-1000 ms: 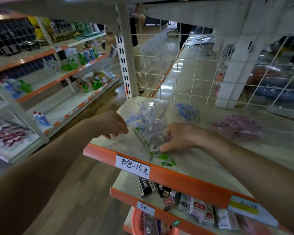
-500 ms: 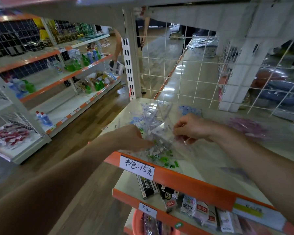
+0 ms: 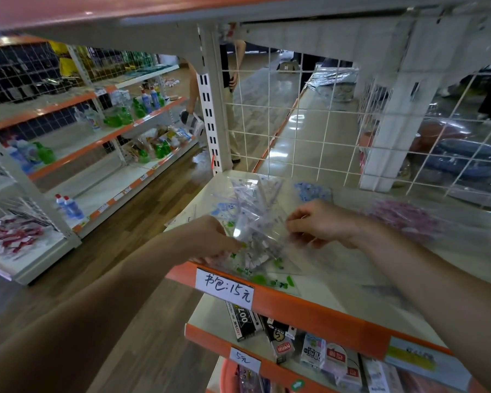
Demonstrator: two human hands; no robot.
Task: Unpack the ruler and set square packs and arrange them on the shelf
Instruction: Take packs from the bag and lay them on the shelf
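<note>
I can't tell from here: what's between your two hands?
The head view shows a clear pack of rulers and set squares between the left hand and the right hand, lying on the shelf; both pinch its plastic.

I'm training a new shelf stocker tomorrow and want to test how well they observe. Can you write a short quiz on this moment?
1. True or false: the left hand and the right hand both grip the clear pack at the shelf.
2. Multiple choice: the print on the blurred pack lying to the right of the right hand is A) pink, B) yellow, C) black.
3. Fill in: the handwritten label sits on the shelf's ____ front edge.
Key: 1 true; 2 A; 3 orange.
</note>
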